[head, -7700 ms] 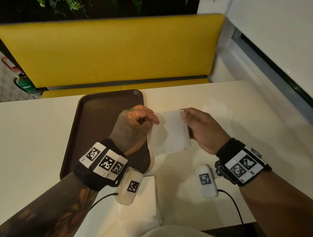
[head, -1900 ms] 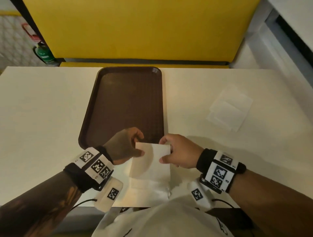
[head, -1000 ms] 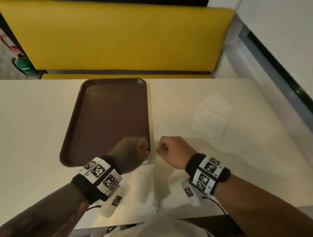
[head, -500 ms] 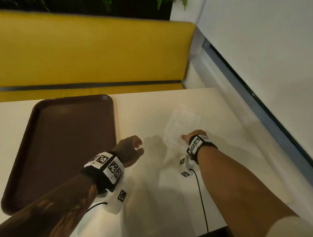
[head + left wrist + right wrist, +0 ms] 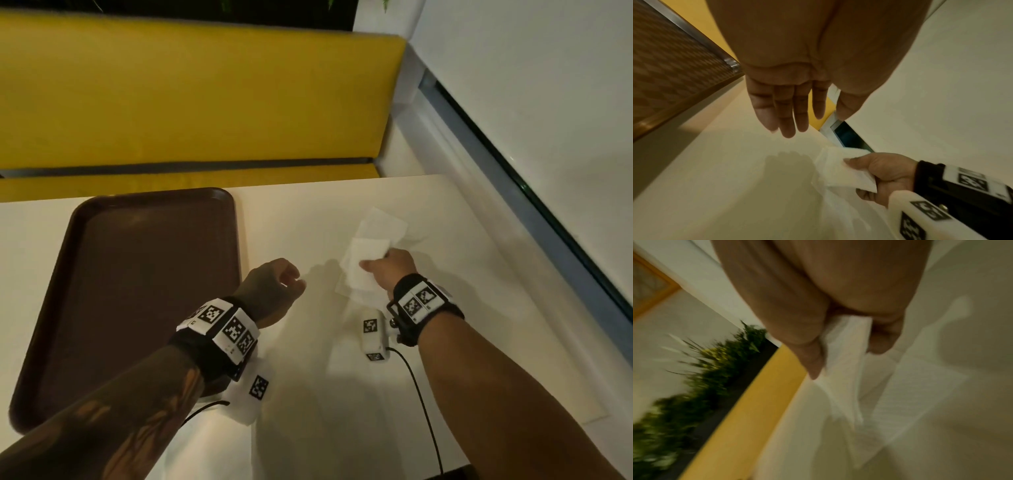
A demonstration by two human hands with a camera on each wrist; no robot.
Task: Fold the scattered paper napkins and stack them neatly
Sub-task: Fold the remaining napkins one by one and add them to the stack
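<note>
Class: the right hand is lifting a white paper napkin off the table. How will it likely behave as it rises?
Probably floppy: the napkin already droops from the right hand. Likely very light, since a thumb-and-finger pinch holds it. It may drag the napkin beneath.

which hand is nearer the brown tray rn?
Left. The left hand hovers just off the brown tray's right edge; the right hand is farther right, pinching a napkin.

Right hand (image 5: 390, 270) pinching, left hand (image 5: 274, 287) relaxed open.
</note>
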